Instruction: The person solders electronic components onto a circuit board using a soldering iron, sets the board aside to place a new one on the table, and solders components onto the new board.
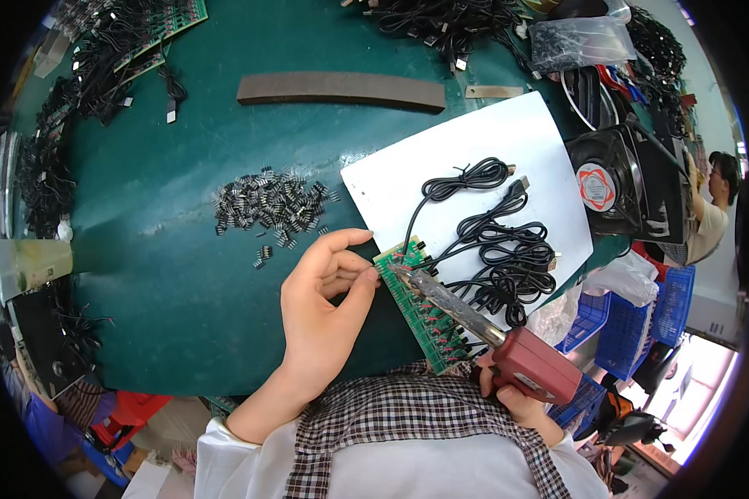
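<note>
My right hand [520,401] is wrapped round the red handle of a soldering iron [528,362]. The iron's long metal shaft slants up and left, and its tip meets the upper end of a green circuit board panel [429,320]. Beside that end, my left hand [320,303] has thumb and fingers pinched close together at the board's left edge; whatever they hold is too small to make out. Black USB cables [495,233] run from the board and lie coiled and tied on a white sheet [474,137]. Small red wire ends show along the board.
A heap of small black metal-pinned parts [275,204] lies left of the sheet on the green table [166,316]. Behind stands a long brown bar [341,90]. A black fan [612,183] is at right, with blue baskets [624,337] below. More cable bundles [449,21] fill the far edge.
</note>
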The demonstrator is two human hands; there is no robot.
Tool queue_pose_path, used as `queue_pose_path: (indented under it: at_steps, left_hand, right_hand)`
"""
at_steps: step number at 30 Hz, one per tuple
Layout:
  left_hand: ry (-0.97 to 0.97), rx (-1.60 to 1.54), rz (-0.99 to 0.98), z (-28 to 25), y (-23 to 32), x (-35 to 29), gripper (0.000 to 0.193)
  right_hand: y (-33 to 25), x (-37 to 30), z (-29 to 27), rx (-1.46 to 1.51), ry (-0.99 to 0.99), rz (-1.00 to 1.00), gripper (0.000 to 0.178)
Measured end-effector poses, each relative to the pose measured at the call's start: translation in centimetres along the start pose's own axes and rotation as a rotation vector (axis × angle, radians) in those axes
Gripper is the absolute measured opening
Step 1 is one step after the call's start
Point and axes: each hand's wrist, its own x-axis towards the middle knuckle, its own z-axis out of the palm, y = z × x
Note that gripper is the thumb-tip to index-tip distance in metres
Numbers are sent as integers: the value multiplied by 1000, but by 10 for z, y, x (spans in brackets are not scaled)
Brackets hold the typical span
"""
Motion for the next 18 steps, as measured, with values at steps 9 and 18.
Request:
queue_pose_path:
  at_steps: [9, 18]
  left_hand:
    - [-15, -86, -19, -1, -4, 4, 30]
    - [-19, -105, 3, -1, -5, 4, 30]
  right_hand:
    - [-7, 6, 8, 92, 50, 55, 37]
    - [-9, 7, 11, 29, 103, 99, 31]
